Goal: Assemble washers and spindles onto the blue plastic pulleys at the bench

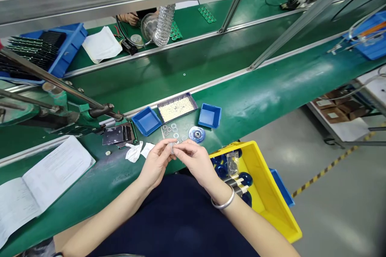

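My left hand (155,166) and my right hand (196,160) meet above the green bench mat (187,160), their fingertips pinching a small translucent piece (172,149). Its exact shape is partly hidden by my fingers. Just beyond them lie several loose clear rings (170,130) and a round blue part with a metal centre (196,134). Two crumpled white wipes (134,152) lie left of my left hand. A yellow plastic bin (259,176) holding blue round parts sits next to my right forearm.
Along the bench's far edge stand a blue tray (146,121), a metal tray of small pale pellets (177,107) and another blue tray (209,115). A green bench press (51,108) and an open document (45,180) are on the left. Beyond, a co-worker's hand (129,18) works at another bench.
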